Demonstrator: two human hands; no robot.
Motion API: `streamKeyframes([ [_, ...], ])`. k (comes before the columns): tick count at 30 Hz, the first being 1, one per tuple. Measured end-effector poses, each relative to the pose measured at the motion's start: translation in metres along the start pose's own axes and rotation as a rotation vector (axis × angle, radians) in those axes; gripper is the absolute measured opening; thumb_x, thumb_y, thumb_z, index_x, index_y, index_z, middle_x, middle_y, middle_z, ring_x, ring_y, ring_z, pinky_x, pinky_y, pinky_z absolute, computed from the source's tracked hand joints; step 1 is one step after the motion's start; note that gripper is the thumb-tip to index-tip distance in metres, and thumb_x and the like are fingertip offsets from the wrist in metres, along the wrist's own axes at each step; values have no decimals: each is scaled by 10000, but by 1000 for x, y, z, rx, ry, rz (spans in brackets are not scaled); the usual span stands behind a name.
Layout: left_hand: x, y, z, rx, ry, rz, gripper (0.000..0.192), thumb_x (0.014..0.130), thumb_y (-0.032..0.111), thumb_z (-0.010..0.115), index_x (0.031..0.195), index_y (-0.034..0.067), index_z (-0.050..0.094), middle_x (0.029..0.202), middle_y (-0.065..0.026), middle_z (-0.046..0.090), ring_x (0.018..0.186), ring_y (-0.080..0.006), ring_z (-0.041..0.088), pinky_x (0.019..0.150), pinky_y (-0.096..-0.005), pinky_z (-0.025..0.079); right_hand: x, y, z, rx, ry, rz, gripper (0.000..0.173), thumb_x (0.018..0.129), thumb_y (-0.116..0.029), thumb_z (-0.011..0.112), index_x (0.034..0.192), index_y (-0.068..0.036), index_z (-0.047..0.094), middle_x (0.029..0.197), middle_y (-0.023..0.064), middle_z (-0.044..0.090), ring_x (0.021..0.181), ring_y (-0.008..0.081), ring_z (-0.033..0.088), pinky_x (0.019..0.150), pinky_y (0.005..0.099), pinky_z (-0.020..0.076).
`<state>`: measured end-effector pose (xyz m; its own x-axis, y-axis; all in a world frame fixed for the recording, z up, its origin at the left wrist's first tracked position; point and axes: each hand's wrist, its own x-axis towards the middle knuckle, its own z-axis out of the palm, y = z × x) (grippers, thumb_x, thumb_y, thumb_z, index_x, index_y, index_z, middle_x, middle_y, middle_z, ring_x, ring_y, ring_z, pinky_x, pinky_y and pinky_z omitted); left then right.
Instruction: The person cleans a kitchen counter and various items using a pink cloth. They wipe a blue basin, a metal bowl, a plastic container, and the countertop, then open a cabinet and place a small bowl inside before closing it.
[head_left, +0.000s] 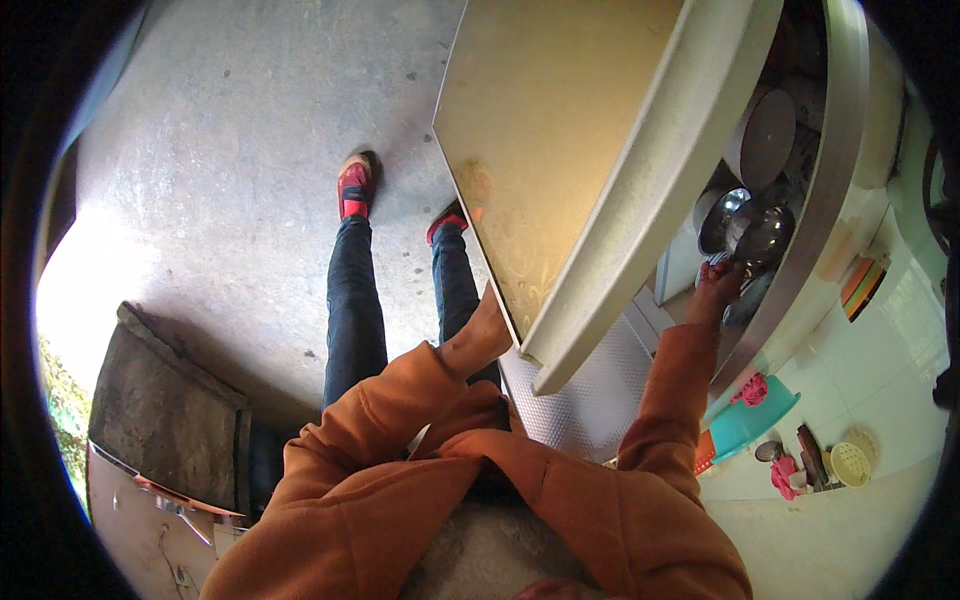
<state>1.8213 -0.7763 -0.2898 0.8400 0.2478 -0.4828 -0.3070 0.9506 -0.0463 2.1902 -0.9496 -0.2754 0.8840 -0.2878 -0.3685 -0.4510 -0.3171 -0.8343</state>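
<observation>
My left hand (484, 330) is at the near edge of a yellowish cabinet door (570, 150) that stands swung out; its fingers are hidden behind the door. My right hand (721, 281) reaches into the cabinet, its fingers bent beside shiny metal bowls (761, 231). Whether it grips one of them cannot be told. Another metal bowl (724, 221) stands tilted just left of these. Farther in is a round grey pan or lid (767, 139). Striped or ribbed items lie partly hidden under the right hand.
The cabinet's metal rim (832, 187) curves along the right. A textured metallic panel (577, 382) lies below the door. A teal tray (754, 424) with a pink cloth, a yellow strainer (850, 463) and utensils are at the lower right. A dark stone slab (165, 420) is at the lower left.
</observation>
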Motion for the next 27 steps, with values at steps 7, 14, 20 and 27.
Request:
streamKeyframes([
  [7, 1, 1, -1, -1, 2, 2, 519, 876, 107, 567, 1346, 70, 348, 1320, -68, 444, 1167, -164, 461, 983, -311, 394, 51, -14, 31, -1020, -54, -862, 118, 802, -149, 569, 764, -73, 487, 708, 22, 471, 648, 160, 448, 751, 422, 414],
  [14, 0, 0, -4, 41, 32, -15, 514, 880, 113, 562, 1346, 72, 350, 1319, -67, 445, 1167, -165, 460, 984, -311, 392, 82, -13, 75, -1077, -230, -875, 246, 754, -103, 659, 922, -4, 508, 839, 83, 529, 845, 186, 514, 843, 407, 460],
  [20, 17, -13, 5, 64, -38, 15, 510, 883, 118, 558, 1347, 73, 351, 1319, -66, 447, 1168, -166, 459, 986, -311, 390, 52, -9, 71, -818, -214, -1148, 279, 798, -187, 630, 1003, -42, 511, 789, 55, 518, 683, 175, 491, 795, 411, 455],
  [27, 65, -39, 24, 273, -165, 122, 505, 886, 124, 553, 1347, 75, 352, 1318, -65, 448, 1169, -167, 458, 987, -311, 388, -67, -24, 54, -10, -319, -225, 143, 854, -239, 526, 921, -112, 527, 661, 3, 488, 544, 109, 435, 489, 240, 386],
])
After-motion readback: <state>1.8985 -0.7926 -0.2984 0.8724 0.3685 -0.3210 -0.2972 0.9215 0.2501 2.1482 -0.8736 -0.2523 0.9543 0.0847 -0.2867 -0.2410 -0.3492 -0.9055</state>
